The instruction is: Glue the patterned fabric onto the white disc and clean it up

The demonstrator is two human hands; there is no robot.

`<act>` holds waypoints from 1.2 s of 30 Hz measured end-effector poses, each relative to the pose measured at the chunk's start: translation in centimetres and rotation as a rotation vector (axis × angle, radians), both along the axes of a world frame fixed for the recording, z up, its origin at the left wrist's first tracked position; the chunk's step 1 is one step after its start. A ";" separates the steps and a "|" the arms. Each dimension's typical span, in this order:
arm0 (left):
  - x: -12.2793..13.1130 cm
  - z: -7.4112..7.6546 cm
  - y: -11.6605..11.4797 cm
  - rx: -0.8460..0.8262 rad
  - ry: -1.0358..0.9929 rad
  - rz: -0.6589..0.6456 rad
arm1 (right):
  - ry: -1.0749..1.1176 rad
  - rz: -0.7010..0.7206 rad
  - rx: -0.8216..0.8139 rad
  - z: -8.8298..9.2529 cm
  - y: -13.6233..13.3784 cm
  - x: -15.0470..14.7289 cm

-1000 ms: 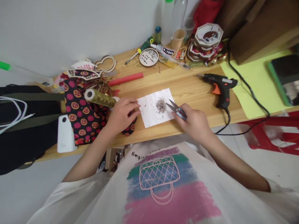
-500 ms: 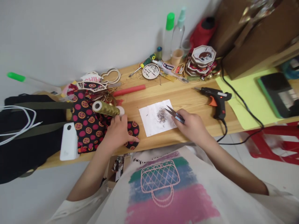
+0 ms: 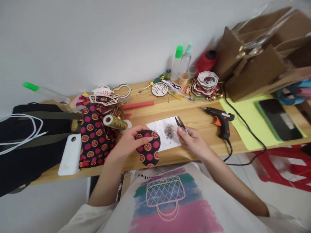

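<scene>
My left hand [image 3: 127,142] is closed on a rounded black fabric piece with pink and orange dots [image 3: 148,151], lifted over the front edge of the wooden table [image 3: 194,116]. My right hand [image 3: 191,139] grips small thread snips [image 3: 181,124], blades pointing up and away. Between the hands lies a white paper sheet [image 3: 162,127] with a small pile of dark thread scraps [image 3: 169,130]. More of the same dotted fabric [image 3: 93,137] lies left of my left hand, with a spool of gold thread [image 3: 115,122] on it.
A black and orange glue gun [image 3: 220,117] with its cord lies to the right, beside a yellow sheet [image 3: 245,124] and a phone [image 3: 278,119]. A white power bank [image 3: 70,154], black bag [image 3: 26,142], red stick [image 3: 138,105], bottles [image 3: 177,63], wooden cutouts and cardboard boxes [image 3: 252,68] crowd the table.
My left hand has picked the rounded dotted fabric piece up off the table and brought it right, toward the paper. My right hand has tilted the snips upright. The view has tipped upward.
</scene>
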State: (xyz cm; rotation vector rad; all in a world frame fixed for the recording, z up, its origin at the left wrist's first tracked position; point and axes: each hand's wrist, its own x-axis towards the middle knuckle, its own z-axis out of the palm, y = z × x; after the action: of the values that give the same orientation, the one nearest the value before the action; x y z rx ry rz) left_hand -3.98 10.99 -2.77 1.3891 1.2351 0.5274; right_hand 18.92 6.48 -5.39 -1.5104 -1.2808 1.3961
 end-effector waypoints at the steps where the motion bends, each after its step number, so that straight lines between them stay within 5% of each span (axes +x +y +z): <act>1: 0.7 -0.2 -0.1 -0.015 -0.053 0.021 | 0.051 -0.005 -0.015 0.3 0.2 -0.6; 10: 3.1 -1.5 -0.9 -0.044 -0.294 0.237 | 0.272 -0.018 -0.125 1.8 3.0 -3.8; 18: 2.5 -1.7 -0.7 -0.196 -0.431 0.389 | 0.357 -0.035 -0.216 2.3 3.0 -2.5; 24: 2.7 -1.9 -0.2 -0.212 -0.423 0.412 | 0.263 0.131 -0.220 2.4 0.4 -0.5; 36: 4.2 -2.1 -0.7 -0.240 -0.418 0.371 | 0.339 0.177 -0.378 2.5 -1.4 -1.4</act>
State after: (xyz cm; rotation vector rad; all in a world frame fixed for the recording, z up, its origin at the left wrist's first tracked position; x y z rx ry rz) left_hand 0.21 10.34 -4.85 0.7971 1.1662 0.8476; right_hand 17.48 5.05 -2.91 -1.3362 -0.9956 2.0010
